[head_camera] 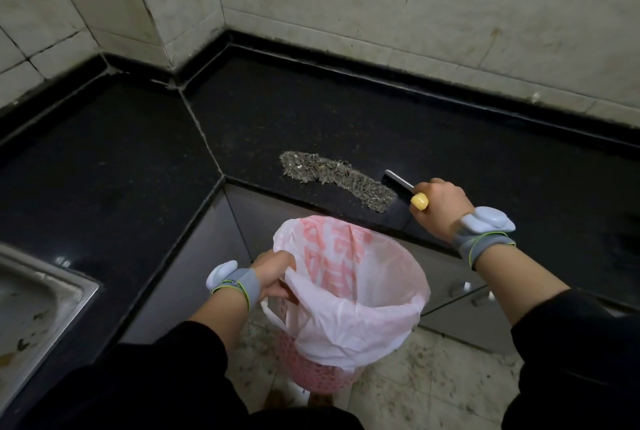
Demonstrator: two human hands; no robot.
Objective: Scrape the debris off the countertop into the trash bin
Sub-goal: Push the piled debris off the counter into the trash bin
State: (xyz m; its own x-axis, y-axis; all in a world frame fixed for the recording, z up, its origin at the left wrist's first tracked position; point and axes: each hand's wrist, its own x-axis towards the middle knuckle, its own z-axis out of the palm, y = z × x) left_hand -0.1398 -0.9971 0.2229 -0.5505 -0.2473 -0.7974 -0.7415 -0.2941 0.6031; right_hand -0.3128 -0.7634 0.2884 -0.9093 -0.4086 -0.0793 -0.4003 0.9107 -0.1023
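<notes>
A grey band of seed-shell debris (332, 176) lies on the black countertop (270, 118), close to its front edge. My right hand (438, 210) grips a scraper (398, 181) with a yellow handle end; its blade stands on the counter at the right end of the debris. Below the counter edge sits the pink trash bin (318, 370), lined with a white and pink plastic bag (356, 294). My left hand (273, 274) grips the bag's rim on the bin's left side, holding it up under the counter edge.
A steel sink (41, 294) is set in the counter at the lower left. Tiled walls (381, 7) close off the back. Grey cabinet doors with handles (460, 287) sit under the counter. The floor tiles (433, 384) carry scattered debris.
</notes>
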